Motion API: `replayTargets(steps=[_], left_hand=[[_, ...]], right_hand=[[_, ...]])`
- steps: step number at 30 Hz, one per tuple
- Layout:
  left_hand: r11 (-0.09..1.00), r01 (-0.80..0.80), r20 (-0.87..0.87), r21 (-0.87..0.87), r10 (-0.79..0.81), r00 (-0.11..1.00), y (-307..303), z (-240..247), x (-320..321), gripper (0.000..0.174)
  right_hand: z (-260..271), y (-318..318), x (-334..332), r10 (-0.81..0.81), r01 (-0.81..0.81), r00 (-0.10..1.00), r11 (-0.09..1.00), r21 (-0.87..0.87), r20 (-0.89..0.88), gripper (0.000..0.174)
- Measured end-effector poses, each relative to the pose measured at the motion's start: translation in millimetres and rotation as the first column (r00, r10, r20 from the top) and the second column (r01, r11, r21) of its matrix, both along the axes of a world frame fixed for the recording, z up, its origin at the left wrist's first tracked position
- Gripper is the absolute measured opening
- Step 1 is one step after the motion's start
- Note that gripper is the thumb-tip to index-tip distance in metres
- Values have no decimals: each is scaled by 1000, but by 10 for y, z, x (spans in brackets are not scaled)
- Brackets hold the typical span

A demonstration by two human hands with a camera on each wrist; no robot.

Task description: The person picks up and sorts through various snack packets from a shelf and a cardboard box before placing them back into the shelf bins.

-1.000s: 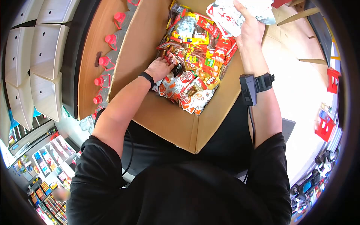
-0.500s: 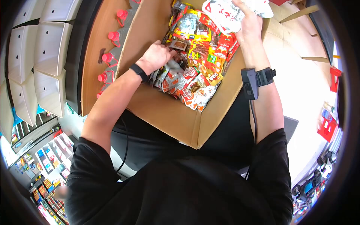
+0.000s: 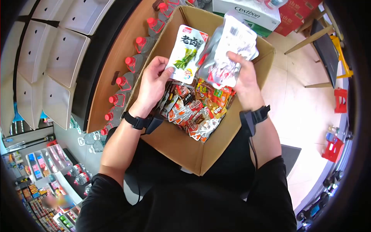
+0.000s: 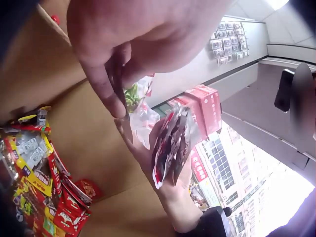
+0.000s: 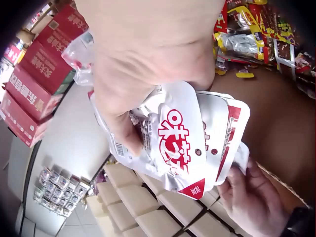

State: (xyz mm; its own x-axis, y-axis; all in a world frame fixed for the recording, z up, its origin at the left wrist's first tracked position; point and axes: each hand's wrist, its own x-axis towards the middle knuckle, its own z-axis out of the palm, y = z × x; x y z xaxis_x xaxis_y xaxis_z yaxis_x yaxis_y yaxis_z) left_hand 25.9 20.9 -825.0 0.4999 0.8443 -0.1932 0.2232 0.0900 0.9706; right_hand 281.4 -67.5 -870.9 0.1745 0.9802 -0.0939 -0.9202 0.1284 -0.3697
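My left hand (image 3: 154, 83) pinches the lower left edge of a white packet (image 3: 187, 54) with green vegetables pictured on it, held upright above the open cardboard box (image 3: 166, 149). Beside it my right hand (image 3: 245, 77) grips a stack of white and silver packets (image 3: 234, 50), thumb across the front. The right wrist view shows several packets (image 5: 180, 138) fanned in that grip, with red print on the front one. Below both hands, many small snack packets (image 3: 193, 112) in red, yellow, white and orange lie in the box.
Bottles with red caps (image 3: 133, 63) line the wooden surface (image 3: 101, 91) left of the box. White bins (image 3: 62, 54) stand farther left. A Cestbon carton (image 3: 247, 15) and red cartons (image 3: 295, 15) are behind the box; a chair (image 3: 322, 50) stands at right.
My left hand has come up out of the box with a white vegetable packet. My right hand has moved nearer with its stack. The head view has shifted, showing more behind the box.
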Motion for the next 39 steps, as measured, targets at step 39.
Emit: replayTargets(steps=[39], left_hand=[[774,630,-996,63,86,-5,-96,-2745,-925,17]], right_hand=[[4,-9,-248,-91,134,952,982,-131,293,47]])
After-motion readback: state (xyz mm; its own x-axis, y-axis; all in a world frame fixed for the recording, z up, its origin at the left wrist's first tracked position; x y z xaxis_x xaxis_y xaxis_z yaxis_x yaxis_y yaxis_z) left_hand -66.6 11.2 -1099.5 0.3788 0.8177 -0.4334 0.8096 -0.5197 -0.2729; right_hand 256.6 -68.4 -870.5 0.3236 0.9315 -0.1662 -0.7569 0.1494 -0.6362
